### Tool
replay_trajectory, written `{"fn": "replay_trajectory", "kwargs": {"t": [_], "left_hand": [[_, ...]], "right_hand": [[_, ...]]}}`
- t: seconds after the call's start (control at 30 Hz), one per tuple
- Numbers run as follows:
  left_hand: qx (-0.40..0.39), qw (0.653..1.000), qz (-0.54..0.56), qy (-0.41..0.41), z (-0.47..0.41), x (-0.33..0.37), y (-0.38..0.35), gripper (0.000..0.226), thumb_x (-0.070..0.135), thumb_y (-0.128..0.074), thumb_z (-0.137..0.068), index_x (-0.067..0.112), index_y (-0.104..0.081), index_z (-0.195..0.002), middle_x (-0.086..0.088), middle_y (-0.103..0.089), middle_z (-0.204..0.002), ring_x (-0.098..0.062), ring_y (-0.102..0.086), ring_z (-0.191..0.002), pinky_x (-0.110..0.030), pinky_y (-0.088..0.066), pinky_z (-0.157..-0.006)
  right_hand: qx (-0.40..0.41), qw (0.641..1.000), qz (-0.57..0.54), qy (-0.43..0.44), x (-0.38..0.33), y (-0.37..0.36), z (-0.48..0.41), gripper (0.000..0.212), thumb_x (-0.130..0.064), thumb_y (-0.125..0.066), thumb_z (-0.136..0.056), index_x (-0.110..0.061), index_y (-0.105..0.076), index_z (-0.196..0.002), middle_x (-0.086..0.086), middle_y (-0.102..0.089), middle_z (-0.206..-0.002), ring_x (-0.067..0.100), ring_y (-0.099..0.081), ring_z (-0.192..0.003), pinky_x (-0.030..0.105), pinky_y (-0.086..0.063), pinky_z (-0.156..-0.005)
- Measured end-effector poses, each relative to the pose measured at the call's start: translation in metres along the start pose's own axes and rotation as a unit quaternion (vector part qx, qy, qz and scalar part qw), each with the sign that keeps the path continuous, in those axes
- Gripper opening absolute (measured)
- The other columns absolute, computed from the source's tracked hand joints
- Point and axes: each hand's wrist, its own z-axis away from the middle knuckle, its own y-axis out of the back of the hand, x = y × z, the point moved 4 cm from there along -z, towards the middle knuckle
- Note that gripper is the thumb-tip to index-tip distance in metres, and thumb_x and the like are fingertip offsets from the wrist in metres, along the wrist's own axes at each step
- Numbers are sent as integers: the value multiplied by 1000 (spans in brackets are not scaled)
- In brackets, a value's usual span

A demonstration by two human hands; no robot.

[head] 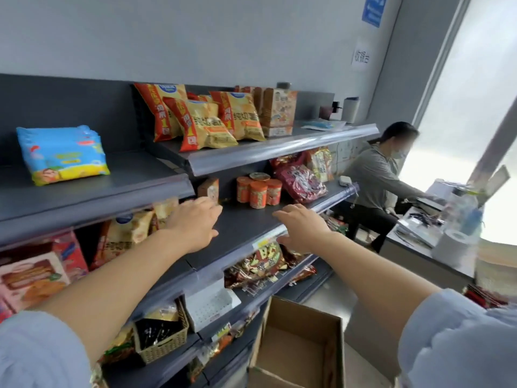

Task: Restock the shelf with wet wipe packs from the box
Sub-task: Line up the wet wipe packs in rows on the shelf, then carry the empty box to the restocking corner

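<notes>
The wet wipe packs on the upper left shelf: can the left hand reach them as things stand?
Probably yes. The left hand is empty and open over the middle shelf; the wet wipe packs lie on a higher shelf to its left, near the open front edge. Nothing stands between.

Head-worn camera looks forward and down, close over the shelf.

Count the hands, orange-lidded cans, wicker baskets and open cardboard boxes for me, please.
Hands: 2
Orange-lidded cans: 3
Wicker baskets: 1
Open cardboard boxes: 1
Total: 7
</notes>
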Motion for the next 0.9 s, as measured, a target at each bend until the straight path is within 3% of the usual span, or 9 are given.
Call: {"fn": "replay_trajectory", "kwargs": {"t": [0.2,0.4,0.9], "left_hand": [[-58,998,19,-13,-10,85,-39,50,41,-53,-93,17,-42,-135,-1,-47,-137,-19,-37,-132,-36,-39,-105],[-112,993,34,-25,-16,140,-80,54,40,-50,-95,16,-37,-142,-1,-41,-144,-18,-31,-138,-34,-32,-111],[-229,966,124,-9,-36,201,-240,52,39,-52,-94,19,-37,-140,1,-40,-144,-18,-32,-137,-35,-36,-108]], "right_hand": [[-38,999,-10,-6,61,-49,42,52,-32,-57,-91,-21,-41,-139,7,-47,-134,27,-40,-126,39,-42,-98],[-87,995,-38,-36,106,-103,69,55,-35,-58,-90,-20,-40,-140,7,-47,-134,28,-42,-125,41,-44,-98],[-196,970,-99,-100,149,-245,64,58,-40,-59,-89,-20,-41,-140,8,-45,-138,28,-38,-131,41,-38,-105]]}}
